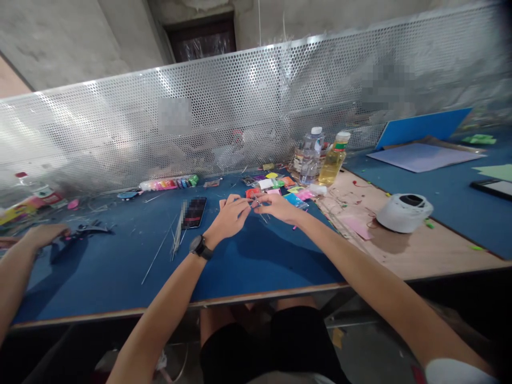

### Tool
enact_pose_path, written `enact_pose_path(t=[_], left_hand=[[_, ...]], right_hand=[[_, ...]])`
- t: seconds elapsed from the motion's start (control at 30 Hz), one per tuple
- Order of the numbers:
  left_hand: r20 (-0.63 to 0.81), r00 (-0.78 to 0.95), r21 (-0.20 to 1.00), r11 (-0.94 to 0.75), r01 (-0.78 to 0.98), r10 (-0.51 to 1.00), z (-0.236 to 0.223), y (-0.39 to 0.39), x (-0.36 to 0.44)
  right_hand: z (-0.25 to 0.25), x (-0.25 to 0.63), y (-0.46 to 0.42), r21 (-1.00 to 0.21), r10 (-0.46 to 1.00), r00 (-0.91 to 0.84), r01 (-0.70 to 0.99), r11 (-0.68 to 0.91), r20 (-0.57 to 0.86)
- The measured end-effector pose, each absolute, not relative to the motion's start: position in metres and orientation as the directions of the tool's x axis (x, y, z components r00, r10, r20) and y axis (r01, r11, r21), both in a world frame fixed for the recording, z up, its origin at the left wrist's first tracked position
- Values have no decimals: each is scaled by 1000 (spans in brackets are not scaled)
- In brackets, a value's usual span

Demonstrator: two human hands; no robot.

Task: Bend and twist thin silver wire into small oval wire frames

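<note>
My left hand [229,217], with a dark watch [199,246] at the wrist, is raised over the blue table mat [264,272], fingers bent together. Close beside it, my right hand [279,207] pinches thin silvery wire [262,214], and short ends poke out below its fingers. The left fingertips meet the right ones at the wire; its exact shape is too small to make out. Just behind both hands lie small colourful packets [276,184]. Left of my left hand are a phone [194,212] and a bundle of thin wires [176,234].
Two bottles [333,162] stand behind my right hand, before a perforated metal screen [256,101]. A white cone of thread [405,212] sits on the bare wood at right. At left, another person's hand [44,234] is near dark pliers-like tools [90,229].
</note>
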State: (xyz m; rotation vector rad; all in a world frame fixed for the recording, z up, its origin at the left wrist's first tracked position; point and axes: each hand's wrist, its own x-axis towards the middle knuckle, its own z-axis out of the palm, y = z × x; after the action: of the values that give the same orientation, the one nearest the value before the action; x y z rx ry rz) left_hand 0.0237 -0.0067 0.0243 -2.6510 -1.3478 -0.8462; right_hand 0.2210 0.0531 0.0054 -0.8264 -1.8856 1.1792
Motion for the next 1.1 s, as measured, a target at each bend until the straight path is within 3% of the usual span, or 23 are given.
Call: enact_pose_path(t=[0.2, 0.37, 0.53, 0.67, 0.77, 0.9, 1.0, 1.1], left_hand=[[526, 450, 262, -641, 722, 722, 20, -9, 28], [605, 387, 342, -665, 664, 696, 18, -6, 23], [512, 515, 469, -726, 504, 688, 17, -2, 20], [492, 484, 520, -691, 502, 723, 17, -1, 21], [488, 446, 533, -660, 529, 751, 17, -1, 21], [514, 350, 542, -613, 575, 783, 17, 1, 20], [541, 307, 535, -602, 593, 783, 17, 2, 22], [562, 283, 543, -604, 583, 778, 16, 3, 23]], right_hand=[[3, 225, 56, -889, 803, -512, 151, 433, 305], [5, 223, 54, -915, 774, -575, 103, 390, 265], [5, 223, 53, -927, 736, -645, 112, 358, 206], [1, 222, 53, -901, 772, -595, 176, 397, 224], [-1, 220, 50, -755, 768, -483, 283, 591, 421], [3, 218, 42, -419, 587, -379, 439, 795, 715], [10, 217, 35, -254, 495, -350, 549, 796, 795], [15, 216, 29, -201, 465, -319, 604, 771, 826]])
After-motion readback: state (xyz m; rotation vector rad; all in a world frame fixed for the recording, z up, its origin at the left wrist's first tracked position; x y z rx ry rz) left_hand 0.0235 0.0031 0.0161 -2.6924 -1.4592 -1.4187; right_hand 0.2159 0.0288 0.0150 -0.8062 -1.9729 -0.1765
